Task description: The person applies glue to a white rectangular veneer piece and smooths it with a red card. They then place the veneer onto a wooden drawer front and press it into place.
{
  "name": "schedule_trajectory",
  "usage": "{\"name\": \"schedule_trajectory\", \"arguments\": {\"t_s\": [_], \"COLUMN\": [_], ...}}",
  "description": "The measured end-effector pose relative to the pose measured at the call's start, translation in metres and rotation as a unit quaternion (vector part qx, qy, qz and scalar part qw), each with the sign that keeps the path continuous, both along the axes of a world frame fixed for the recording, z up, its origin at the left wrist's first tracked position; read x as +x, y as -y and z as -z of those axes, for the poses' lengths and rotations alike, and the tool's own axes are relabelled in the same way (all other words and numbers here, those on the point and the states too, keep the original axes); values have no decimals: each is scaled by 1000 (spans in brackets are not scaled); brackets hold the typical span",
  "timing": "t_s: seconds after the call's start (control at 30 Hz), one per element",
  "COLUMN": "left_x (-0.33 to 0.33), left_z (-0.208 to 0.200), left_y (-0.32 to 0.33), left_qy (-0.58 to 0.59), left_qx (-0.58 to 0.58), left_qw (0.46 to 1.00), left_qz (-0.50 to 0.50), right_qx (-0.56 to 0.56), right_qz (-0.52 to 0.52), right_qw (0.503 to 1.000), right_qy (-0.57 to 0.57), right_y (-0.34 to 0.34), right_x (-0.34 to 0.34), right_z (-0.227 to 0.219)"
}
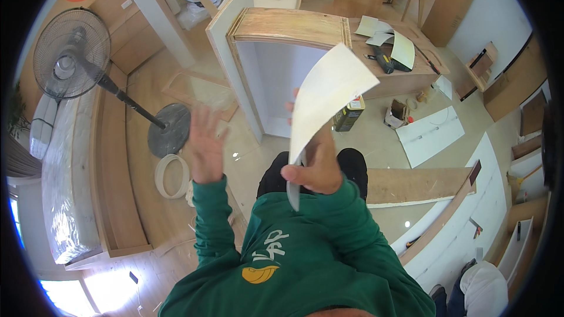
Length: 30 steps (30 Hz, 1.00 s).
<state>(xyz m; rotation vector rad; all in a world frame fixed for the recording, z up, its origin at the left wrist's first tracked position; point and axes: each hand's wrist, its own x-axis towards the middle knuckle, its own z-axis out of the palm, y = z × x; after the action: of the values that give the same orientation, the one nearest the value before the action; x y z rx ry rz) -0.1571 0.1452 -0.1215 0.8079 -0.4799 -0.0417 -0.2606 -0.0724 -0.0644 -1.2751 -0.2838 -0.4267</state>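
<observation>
My right hand (323, 164) grips a curved cream-coloured sheet (332, 91), which rises up and to the right from it. The sheet is thin with a rough edge, and it hides some of my fingers. Below my thumb a grey tapered piece (294, 196) sticks out, held in the same hand; its kind is hard to make out. My left hand (207, 144) is raised to the left with its fingers spread and nothing in it. Just beyond the sheet stands a cabinet frame (288, 26) with a plywood edge and a white inside.
A pedestal fan (73, 56) stands at the left, near a white roll of tape (171, 176). At the right, a wooden bench (382, 87) carries a drill (385, 61) and offcuts. A metal can (351, 116) and white panels (432, 135) are on the floor. Another person (482, 285) is at lower right.
</observation>
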Motion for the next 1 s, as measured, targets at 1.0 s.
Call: {"name": "schedule_trajectory", "arguments": {"t_s": [1.0], "left_x": [-46], "left_z": [232], "left_y": [101], "left_qy": [-534], "left_qx": [-10], "left_qw": [804], "left_qz": [260], "right_qx": [282], "right_qz": [-125], "right_qw": [951], "right_qy": [13], "right_y": [79], "right_x": [-31], "right_z": [17]}}
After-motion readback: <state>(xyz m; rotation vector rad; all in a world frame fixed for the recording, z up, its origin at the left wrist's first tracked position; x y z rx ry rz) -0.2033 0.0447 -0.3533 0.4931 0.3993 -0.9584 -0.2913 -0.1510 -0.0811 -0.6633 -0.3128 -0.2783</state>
